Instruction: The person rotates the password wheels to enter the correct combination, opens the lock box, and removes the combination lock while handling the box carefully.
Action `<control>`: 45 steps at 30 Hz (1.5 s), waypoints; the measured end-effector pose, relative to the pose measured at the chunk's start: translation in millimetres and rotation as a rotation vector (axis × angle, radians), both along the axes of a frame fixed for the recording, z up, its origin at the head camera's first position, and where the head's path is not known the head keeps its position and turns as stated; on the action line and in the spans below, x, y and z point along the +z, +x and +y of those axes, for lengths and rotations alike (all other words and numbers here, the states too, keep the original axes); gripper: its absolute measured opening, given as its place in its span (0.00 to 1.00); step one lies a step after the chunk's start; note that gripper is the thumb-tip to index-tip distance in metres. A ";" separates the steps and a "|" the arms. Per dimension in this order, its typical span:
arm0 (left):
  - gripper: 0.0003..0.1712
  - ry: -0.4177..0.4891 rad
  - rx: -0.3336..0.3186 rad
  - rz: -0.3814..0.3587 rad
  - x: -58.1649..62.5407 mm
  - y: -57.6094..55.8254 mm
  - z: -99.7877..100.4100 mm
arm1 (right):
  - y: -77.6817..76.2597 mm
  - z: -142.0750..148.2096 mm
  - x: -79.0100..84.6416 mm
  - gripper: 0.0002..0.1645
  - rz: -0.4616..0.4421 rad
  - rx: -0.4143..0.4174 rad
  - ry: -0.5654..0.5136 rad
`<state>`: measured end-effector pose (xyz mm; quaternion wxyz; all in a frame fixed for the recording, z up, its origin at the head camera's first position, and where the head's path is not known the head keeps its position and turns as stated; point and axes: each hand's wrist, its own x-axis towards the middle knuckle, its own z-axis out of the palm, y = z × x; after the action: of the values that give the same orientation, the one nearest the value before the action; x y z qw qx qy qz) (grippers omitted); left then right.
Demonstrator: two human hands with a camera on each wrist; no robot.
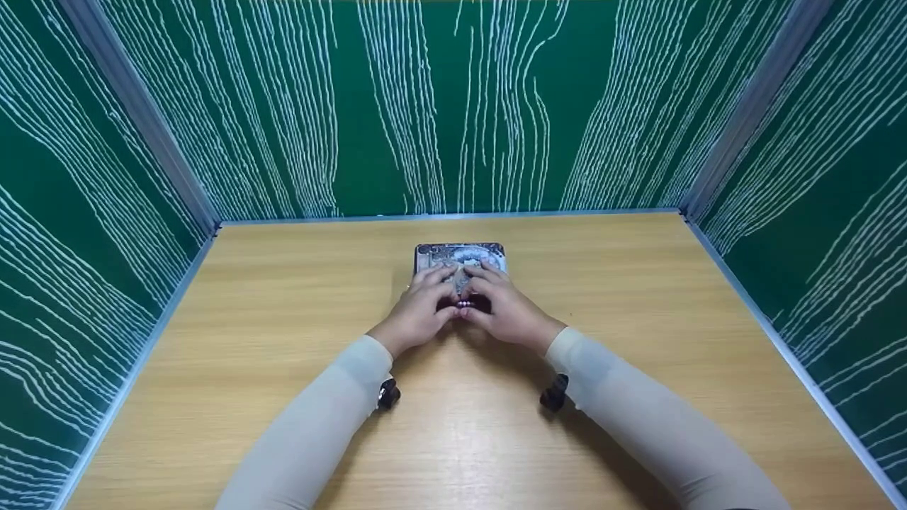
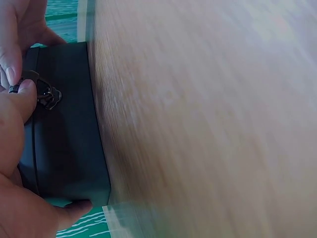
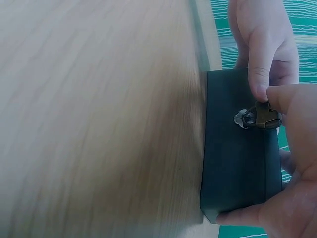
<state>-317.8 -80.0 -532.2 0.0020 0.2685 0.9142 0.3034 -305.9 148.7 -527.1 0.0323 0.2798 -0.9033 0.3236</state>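
Note:
A dark box (image 3: 233, 163) with a patterned grey lid (image 1: 443, 253) sits on the table, its front toward me. A small bronze padlock (image 3: 268, 117) hangs from the metal clasp (image 3: 242, 119) on that front; in the head view it shows a row of small dials. My left hand (image 1: 419, 313) pinches the padlock from the left, thumb low, other fingers over the lid. From the other side my right hand (image 1: 511, 309) pinches it too, thumb tip close to the left one. In both wrist views a little finger touches the box's end. Parts of the padlock are hidden behind the thumbs.
The wooden table (image 1: 283, 319) is bounded at the back and sides by green panels (image 1: 496, 106) with white wavy lines. Grey metal strips run along its edges. A small black camera (image 1: 555, 393) is worn under each wrist.

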 end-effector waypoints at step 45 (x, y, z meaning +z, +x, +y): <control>0.06 -0.004 0.008 -0.025 1.1 1.5 0.6 | 0.8 -0.2 1.3 0.10 -0.025 -0.009 0.011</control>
<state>-316.3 -79.4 -531.1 0.0128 0.2609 0.9158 0.3050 -305.1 148.5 -525.8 0.0210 0.2720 -0.9066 0.3220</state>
